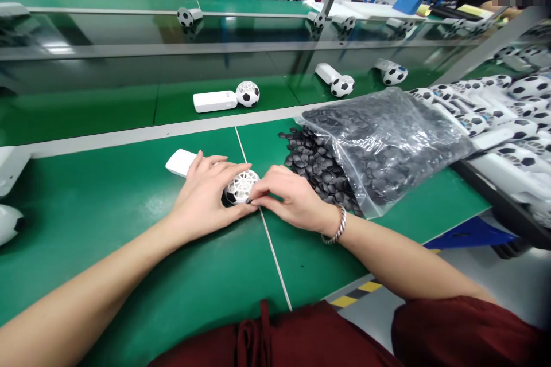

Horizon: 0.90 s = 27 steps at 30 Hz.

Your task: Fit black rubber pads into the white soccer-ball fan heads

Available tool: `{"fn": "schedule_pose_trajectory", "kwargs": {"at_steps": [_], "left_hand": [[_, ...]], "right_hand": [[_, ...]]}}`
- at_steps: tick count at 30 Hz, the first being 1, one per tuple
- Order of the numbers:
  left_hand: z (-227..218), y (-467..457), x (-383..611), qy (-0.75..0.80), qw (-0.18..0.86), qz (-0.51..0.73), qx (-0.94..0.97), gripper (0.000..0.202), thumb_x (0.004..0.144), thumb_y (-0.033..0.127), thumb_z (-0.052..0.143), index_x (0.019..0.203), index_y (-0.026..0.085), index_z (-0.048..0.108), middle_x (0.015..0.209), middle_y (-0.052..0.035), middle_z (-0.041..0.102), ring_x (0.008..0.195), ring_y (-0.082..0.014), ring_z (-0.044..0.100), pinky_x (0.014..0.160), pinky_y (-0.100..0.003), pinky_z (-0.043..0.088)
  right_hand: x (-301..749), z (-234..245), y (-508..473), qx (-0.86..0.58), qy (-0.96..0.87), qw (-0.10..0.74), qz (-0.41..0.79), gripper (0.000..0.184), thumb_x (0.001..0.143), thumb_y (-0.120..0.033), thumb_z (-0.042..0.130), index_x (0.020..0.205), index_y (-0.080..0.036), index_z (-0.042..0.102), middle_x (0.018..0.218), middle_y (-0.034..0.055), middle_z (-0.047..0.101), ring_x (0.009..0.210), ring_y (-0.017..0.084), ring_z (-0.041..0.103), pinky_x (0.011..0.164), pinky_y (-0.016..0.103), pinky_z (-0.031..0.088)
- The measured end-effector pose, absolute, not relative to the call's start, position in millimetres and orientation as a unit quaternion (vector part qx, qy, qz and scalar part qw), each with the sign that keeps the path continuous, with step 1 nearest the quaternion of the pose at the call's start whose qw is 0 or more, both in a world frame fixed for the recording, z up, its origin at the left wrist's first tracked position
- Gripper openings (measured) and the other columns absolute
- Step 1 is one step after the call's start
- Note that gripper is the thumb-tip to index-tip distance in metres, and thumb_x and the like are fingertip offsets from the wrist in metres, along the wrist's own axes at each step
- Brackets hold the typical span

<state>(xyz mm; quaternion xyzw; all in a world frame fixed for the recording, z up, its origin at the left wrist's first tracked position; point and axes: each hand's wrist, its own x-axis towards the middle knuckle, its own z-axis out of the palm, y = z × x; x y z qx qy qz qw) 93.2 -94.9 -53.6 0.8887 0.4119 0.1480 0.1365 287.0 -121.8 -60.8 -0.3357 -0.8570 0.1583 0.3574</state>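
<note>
A white device with a soccer-ball head (243, 184) and a flat white handle (179, 163) lies on the green table under my hands. My left hand (206, 195) is wrapped over its neck and round the ball, steadying it. My right hand (293, 195) pinches at the ball's right side, thumb and forefinger together; a small dark piece shows at the fingertips, mostly hidden. Much of the ball is open white lattice, with black patches low on its left side. Just right of my right hand, small black plastic pieces (316, 163) spill from a clear plastic bag (387, 143).
Beyond a pale rail, a green conveyor (129, 97) carries more ball-headed devices, one white-handled device (215, 101) among them. A black tray (503, 200) full of them stands at right. Part of another device (8, 223) shows at the left edge. A person is at the upper right.
</note>
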Motion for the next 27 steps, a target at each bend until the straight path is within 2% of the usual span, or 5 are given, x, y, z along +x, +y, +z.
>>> {"fn": "schedule_pose_trajectory", "kwargs": {"at_steps": [8,14,19,24,27], "left_hand": [[-52,-101,99,0.425,0.138,0.182,0.876,0.051,0.070,0.048,0.058,0.114,0.023,0.052,0.105,-0.0043,0.060,0.107,-0.0258,0.045,0.104,-0.053,0.017],[-54,-101,99,0.411,0.146,0.198,0.878,0.048,0.072,0.044,0.059,0.115,0.022,0.051,0.105,-0.0043,0.060,0.104,-0.0245,0.046,0.103,-0.051,0.022],[-53,-92,88,0.356,0.158,0.169,0.906,0.061,0.068,0.055,0.061,0.118,0.022,0.048,0.114,-0.0063,0.058,0.112,-0.0278,0.042,0.104,-0.054,0.016],[-45,-89,83,0.301,0.207,0.092,0.926,0.055,0.077,0.042,0.057,0.127,0.027,0.039,0.132,-0.0032,0.046,0.132,-0.0295,0.019,0.106,-0.058,0.007],[-47,-97,89,0.343,0.211,0.097,0.910,0.059,0.076,0.036,0.058,0.130,0.026,0.035,0.141,-0.0046,0.034,0.134,-0.0299,0.009,0.105,-0.059,0.012]], "right_hand": [[287,-65,-118,-0.427,-0.759,0.344,0.351,0.044,0.073,-0.029,0.065,0.112,-0.020,0.045,0.116,0.0076,0.053,0.107,0.018,0.051,0.081,0.031,0.049],[288,-60,-113,-0.438,-0.749,0.335,0.366,0.032,0.075,-0.027,0.063,0.103,-0.019,0.050,0.104,0.0039,0.060,0.095,0.015,0.057,0.077,0.029,0.050],[323,-51,-100,-0.564,-0.734,0.315,0.212,0.010,0.077,-0.026,0.060,0.080,-0.016,0.061,0.080,0.0025,0.061,0.071,0.012,0.057,0.066,0.026,0.047],[336,-55,-99,-0.602,-0.768,0.154,0.156,0.010,0.072,-0.025,0.067,0.078,-0.017,0.065,0.078,0.0027,0.061,0.073,0.014,0.055,0.066,0.027,0.044],[332,-56,-100,-0.594,-0.781,0.121,0.148,0.006,0.073,-0.022,0.066,0.077,-0.018,0.064,0.081,0.0025,0.061,0.079,0.015,0.054,0.069,0.027,0.042]]}}
